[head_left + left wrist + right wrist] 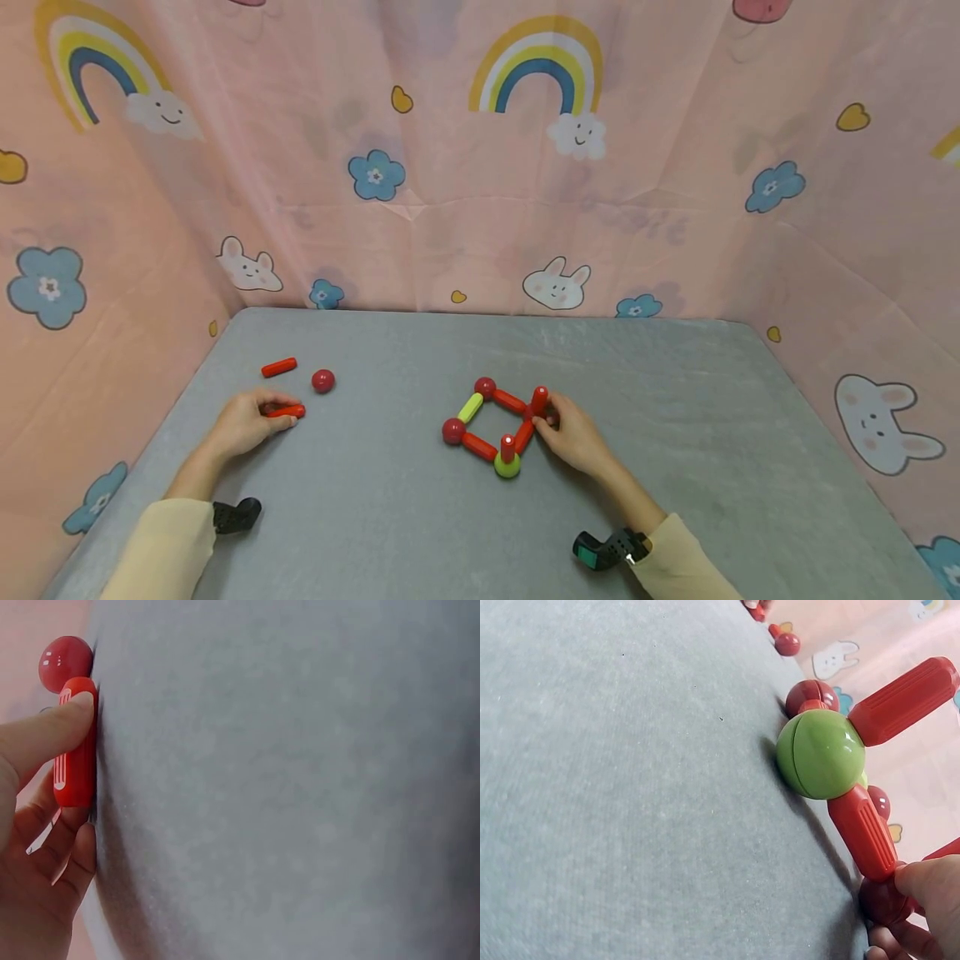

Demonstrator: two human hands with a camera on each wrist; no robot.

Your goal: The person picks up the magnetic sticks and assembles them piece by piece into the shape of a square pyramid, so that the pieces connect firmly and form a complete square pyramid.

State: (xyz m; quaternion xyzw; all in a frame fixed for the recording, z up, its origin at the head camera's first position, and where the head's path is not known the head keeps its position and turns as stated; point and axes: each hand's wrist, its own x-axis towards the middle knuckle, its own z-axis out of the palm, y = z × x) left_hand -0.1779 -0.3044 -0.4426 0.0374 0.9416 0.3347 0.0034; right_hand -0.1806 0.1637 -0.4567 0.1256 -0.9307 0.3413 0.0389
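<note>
Surface: a grey felt-covered table (390, 517), walled round by pink cloth (675, 208) printed with rainbows, rabbits and flowers.
Left hand: the left hand (243, 423) rests on the table at the left, its thumb and fingers pinching a short red stick (286, 411) that lies flat on the felt.
Nearby pieces: a loose red ball (323, 381) sits just beyond that stick, and a second red stick (279, 367) lies farther back, apart from both.
Structure: near the table's middle, a flat square frame (495, 423) of red sticks and one yellow-green stick, with balls at its corners; a green ball (507, 466) marks the near corner, and red sticks stand upright on two corners.
Right hand: the right hand (573, 435) grips the frame's right corner, fingertips (926, 877) closed on the red corner ball (881, 900).
</note>
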